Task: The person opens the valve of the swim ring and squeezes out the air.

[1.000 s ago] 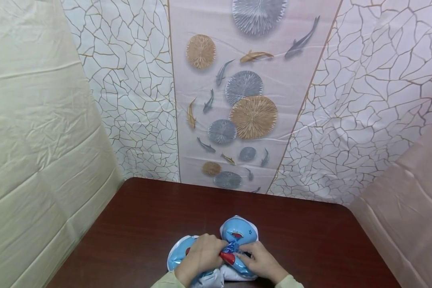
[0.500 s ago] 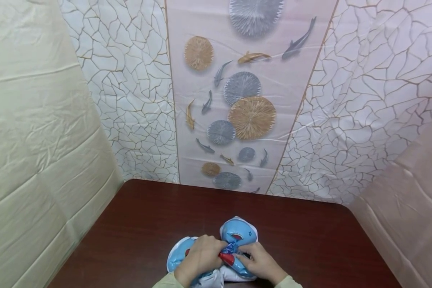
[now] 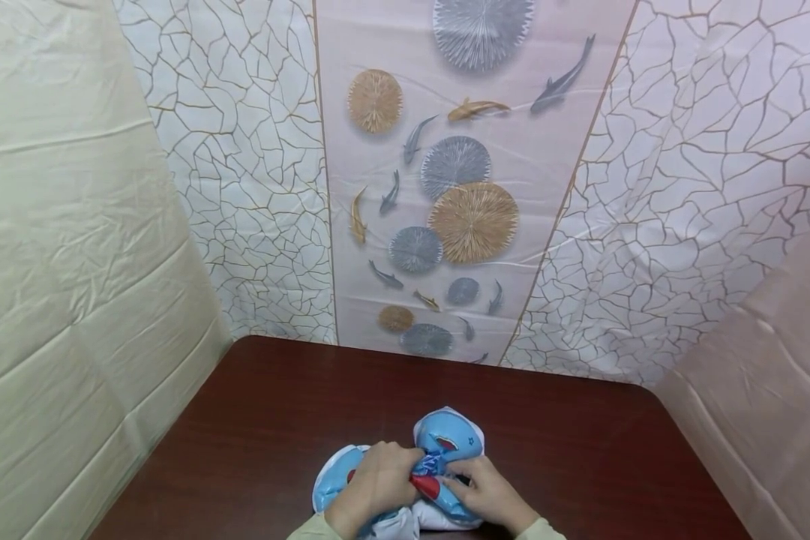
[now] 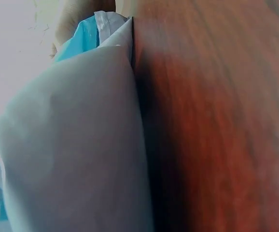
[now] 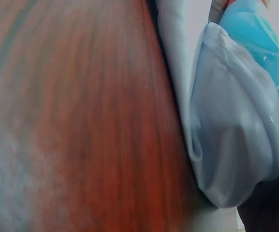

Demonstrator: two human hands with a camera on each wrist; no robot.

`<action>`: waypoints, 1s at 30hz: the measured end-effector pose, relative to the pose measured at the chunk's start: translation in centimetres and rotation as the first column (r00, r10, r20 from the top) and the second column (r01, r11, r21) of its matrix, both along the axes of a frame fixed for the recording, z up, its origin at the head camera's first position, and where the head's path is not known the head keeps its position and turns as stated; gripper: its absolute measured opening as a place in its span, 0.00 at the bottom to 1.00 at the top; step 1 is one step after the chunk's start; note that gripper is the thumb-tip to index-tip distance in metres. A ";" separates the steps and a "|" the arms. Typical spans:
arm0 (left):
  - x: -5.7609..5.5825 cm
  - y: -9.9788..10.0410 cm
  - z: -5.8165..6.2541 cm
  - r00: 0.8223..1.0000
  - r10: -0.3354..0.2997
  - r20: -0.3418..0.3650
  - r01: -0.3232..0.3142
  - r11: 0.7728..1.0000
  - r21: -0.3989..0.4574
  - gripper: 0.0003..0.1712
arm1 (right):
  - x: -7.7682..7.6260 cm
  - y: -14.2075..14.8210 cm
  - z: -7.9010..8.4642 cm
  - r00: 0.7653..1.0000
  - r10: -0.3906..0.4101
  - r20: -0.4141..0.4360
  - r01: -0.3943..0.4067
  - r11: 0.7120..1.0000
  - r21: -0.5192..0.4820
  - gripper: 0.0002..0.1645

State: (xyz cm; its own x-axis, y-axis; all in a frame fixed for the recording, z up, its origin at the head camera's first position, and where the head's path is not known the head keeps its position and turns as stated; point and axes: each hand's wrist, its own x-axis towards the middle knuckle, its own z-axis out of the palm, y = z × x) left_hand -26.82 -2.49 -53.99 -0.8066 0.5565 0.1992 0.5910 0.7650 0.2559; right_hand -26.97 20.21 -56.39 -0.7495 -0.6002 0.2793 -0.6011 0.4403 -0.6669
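Observation:
A blue and white inflatable (image 3: 448,431) of shiny soft plastic, with red patches, lies partly puffed up at the table's near edge. Its middle is bunched into creased dark blue folds. My left hand (image 3: 382,476) lies over the left lobe and grips the bunched middle beside a red tip (image 3: 426,486). From the right, my right hand (image 3: 487,491) pinches the plastic next to the same folds. In both wrist views the white underside (image 4: 76,140) bulges close to the camera, and the fingertips are mostly hidden. The right wrist view also catches a blue part (image 5: 250,29).
Dark reddish-brown wood forms the tabletop (image 3: 297,397). A patterned cloth (image 3: 412,292) with fish and round leaf shapes hangs behind the table. Pale draped fabric (image 3: 94,262) walls in the left side, and more fabric (image 3: 763,390) hangs on the right.

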 end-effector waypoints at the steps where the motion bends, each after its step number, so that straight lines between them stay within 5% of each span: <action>1: 0.1 -0.1 -0.1 1.000 0.023 0.011 -0.023 0.999 0.028 0.12 | 0.0 0.0 -0.1 1.000 0.004 -0.016 -0.004 1.000 -0.011 0.19; 4: 0.4 -0.2 -0.5 0.997 0.080 -0.017 -0.077 0.989 0.128 0.24 | 0.2 -0.1 -0.4 0.999 0.022 -0.050 -0.024 0.999 -0.032 0.19; 7: 0.6 -0.3 -0.7 0.988 0.100 -0.122 -0.076 0.980 0.186 0.48 | 0.2 -0.3 -0.5 0.995 0.039 -0.089 -0.043 0.999 -0.034 0.18; 10: 0.4 -0.3 -0.7 0.980 0.022 -0.200 0.004 0.992 0.130 0.70 | 0.2 -0.4 -0.3 0.991 0.075 -0.114 -0.077 0.997 -0.013 0.15; 13: 0.1 -0.3 -0.6 0.989 -0.081 -0.124 0.089 0.994 0.061 0.79 | 0.2 -0.4 0.1 0.986 0.110 -0.121 -0.108 0.994 0.029 0.14; 16: 0.0 -0.2 -0.5 0.995 -0.104 -0.011 0.104 0.993 0.056 0.79 | 0.2 -0.4 0.3 0.987 0.127 -0.101 -0.121 0.991 0.063 0.16; 24: -0.4 0.1 -0.2 0.983 -0.021 0.181 0.016 1.000 0.026 0.63 | 0.0 0.1 0.5 0.986 0.103 -0.133 -0.095 0.994 0.059 0.14; 30: -0.2 0.1 0.1 0.980 0.024 0.199 -0.018 0.999 -0.030 0.58 | -0.1 -0.1 0.7 0.985 0.119 -0.123 -0.116 0.993 0.034 0.16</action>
State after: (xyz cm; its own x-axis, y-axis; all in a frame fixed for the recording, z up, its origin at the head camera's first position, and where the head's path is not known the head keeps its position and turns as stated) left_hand -26.99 -2.35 -53.88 -0.8401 0.5421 0.0184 0.5142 0.7851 0.3452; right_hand -27.09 20.15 -55.72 -0.6337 -0.6907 0.3483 -0.7272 0.3783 -0.5728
